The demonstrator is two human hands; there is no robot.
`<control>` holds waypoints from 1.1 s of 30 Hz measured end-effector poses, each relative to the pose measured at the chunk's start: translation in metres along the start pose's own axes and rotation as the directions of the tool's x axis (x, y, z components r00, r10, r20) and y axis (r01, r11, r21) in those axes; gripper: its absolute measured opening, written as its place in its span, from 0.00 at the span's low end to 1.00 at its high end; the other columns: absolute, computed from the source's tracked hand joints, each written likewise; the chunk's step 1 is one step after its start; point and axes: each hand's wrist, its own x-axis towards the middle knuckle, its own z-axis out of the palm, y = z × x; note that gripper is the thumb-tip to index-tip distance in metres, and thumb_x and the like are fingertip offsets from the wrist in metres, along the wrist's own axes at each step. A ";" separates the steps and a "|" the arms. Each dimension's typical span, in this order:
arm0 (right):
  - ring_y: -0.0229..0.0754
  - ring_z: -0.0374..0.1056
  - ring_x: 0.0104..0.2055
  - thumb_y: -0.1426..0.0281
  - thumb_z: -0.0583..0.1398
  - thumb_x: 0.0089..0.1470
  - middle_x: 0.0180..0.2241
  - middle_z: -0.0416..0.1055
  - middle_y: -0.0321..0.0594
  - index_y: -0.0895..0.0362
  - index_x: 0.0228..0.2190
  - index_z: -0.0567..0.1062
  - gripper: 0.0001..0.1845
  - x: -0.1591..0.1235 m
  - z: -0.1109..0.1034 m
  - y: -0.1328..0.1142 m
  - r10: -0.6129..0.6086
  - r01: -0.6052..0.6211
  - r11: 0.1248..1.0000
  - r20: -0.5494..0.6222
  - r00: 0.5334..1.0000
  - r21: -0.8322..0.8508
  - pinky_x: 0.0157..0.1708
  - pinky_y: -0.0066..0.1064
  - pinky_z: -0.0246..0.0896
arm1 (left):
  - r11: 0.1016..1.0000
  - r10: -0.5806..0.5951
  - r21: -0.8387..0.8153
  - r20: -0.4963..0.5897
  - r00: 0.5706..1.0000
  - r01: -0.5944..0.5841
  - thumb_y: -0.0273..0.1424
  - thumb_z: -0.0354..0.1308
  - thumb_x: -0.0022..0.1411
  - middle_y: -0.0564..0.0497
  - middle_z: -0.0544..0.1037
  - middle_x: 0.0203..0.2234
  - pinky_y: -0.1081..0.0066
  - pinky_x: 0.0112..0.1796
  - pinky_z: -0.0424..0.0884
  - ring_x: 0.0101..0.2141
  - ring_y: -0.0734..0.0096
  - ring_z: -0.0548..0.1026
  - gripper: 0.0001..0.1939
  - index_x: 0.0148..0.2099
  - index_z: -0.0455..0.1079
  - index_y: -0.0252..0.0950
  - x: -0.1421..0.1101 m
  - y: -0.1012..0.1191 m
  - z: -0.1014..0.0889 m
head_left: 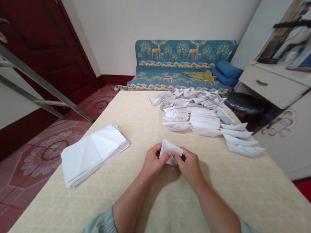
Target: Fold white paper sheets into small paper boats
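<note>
Between my two hands is a small piece of folded white paper [170, 147], its pointed tip facing up and away from me. My left hand [155, 161] grips its left side, thumb pressed on the near face. On the right side my right hand [187, 162] pinches it, that thumb close to the other. Both hands are just above the table, in front of the rows of folded paper boats [204, 120]. Left of my hands lies a stack of white paper sheets [94, 150] with creases across the top sheet. Fingers behind the folded paper are partly hidden.
A pale yellow patterned cloth covers the table [133, 115]. Beyond it stands a blue sofa [164, 69] with deer and trees. A metal ladder [29, 76] leans at the left by a dark red door [44, 39]. A dark round stool [244, 102] and white cabinet [298, 127] stand at right.
</note>
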 end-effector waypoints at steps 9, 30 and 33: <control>0.36 0.58 0.19 0.64 0.56 0.51 0.15 0.64 0.33 0.57 0.26 0.72 0.11 0.001 -0.001 0.002 0.062 -0.059 0.997 -0.056 0.997 0.041 0.19 0.24 0.51 | 0.974 -0.118 -0.187 0.081 0.990 0.131 0.42 0.57 0.54 0.44 0.76 0.33 0.75 0.26 0.67 0.29 0.70 0.72 0.24 0.48 0.70 0.30 0.000 0.005 -0.002; 0.34 0.59 0.18 0.67 0.55 0.52 0.17 0.64 0.31 0.56 0.26 0.71 0.08 -0.004 -0.002 -0.008 0.046 -0.079 0.951 0.118 0.992 0.299 0.19 0.24 0.52 | 0.977 -0.089 -0.194 0.024 0.996 0.092 0.39 0.64 0.48 0.50 0.72 0.19 0.76 0.23 0.60 0.20 0.78 0.66 0.16 0.29 0.71 0.29 0.003 -0.004 0.000; 0.34 0.60 0.19 0.64 0.52 0.56 0.17 0.64 0.32 0.56 0.25 0.69 0.13 -0.005 -0.005 -0.012 0.057 -0.107 0.918 0.139 0.989 0.382 0.19 0.24 0.52 | 0.979 -0.078 -0.191 -0.037 0.996 0.070 0.38 0.62 0.50 0.52 0.71 0.17 0.77 0.23 0.59 0.19 0.78 0.65 0.14 0.27 0.71 0.30 0.002 -0.002 0.000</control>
